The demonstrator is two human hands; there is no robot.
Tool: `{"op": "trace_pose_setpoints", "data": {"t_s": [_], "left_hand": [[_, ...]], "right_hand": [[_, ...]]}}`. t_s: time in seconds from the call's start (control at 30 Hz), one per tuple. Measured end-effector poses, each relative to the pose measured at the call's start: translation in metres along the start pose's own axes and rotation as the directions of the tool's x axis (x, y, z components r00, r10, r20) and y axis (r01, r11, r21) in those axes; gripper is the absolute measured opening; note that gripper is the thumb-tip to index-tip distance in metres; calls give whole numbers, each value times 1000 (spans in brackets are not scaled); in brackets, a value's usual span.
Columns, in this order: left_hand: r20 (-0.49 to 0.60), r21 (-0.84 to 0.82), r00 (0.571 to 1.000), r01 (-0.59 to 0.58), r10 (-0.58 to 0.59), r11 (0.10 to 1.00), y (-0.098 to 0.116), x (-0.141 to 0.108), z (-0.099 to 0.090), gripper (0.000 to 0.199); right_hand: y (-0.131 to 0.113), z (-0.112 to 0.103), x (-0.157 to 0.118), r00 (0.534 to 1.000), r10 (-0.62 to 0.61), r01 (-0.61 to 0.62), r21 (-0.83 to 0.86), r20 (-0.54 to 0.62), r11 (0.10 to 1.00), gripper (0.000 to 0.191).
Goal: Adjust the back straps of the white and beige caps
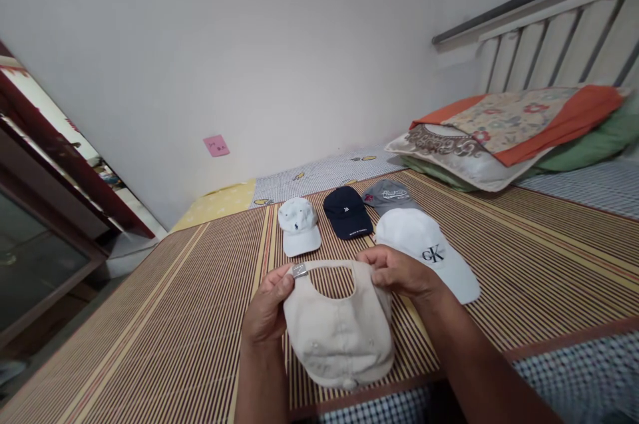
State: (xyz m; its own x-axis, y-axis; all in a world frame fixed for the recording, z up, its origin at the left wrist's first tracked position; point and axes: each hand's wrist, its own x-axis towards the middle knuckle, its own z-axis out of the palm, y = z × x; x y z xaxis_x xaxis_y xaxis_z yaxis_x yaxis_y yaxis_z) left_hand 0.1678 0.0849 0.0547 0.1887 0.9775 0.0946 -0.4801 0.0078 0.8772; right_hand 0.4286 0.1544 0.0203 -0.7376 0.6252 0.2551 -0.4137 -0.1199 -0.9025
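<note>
A beige baseball cap [344,337] is held between my two hands, its back opening and strap facing up and away from me. My left hand [267,304] pinches the left edge beside a small metal buckle [299,270]. At the right edge of the strap, my right hand [399,271] grips the cap with thumb and fingers. The beige cap's brim is hidden from view. Just beyond my right hand lies a white cap with CK letters [424,237]. Farther off sit a pale cap with a small dark logo [298,224], a navy cap [345,211] and a grey cap [389,194].
The caps lie on a striped bamboo mat [174,317] over a bed. Stacked pillows [449,151] with an orange floral cover [529,118] are at the back right, below a radiator [564,44]. A pink note [216,146] is on the wall. A doorway stands at left.
</note>
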Motion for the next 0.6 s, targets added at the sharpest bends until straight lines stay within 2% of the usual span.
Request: {"op": "trace_pose_setpoints", "data": {"t_s": [0.17,0.27,0.33,0.43,0.6], "left_hand": [[52,97,998,15,-20,995,4,0,-5,38],[64,133,998,5,-13,991,5,-1,-11,42],[56,141,998,1,-9,990,3,0,-13,44],[41,113,999,-2,-2,994,0,3,-12,44],[-23,-9,999,-34,34,999,-11,9,-9,36]], "right_hand": [[3,2,-4,990,-89,100,98,-113,990,49],[3,9,-9,974,-119,148,146,-190,978,43],[3,15,-10,945,-139,193,163,-295,968,36],[3,21,-9,905,-158,242,173,-396,955,30],[3,25,-3,895,-153,264,222,-418,939,24]]}}
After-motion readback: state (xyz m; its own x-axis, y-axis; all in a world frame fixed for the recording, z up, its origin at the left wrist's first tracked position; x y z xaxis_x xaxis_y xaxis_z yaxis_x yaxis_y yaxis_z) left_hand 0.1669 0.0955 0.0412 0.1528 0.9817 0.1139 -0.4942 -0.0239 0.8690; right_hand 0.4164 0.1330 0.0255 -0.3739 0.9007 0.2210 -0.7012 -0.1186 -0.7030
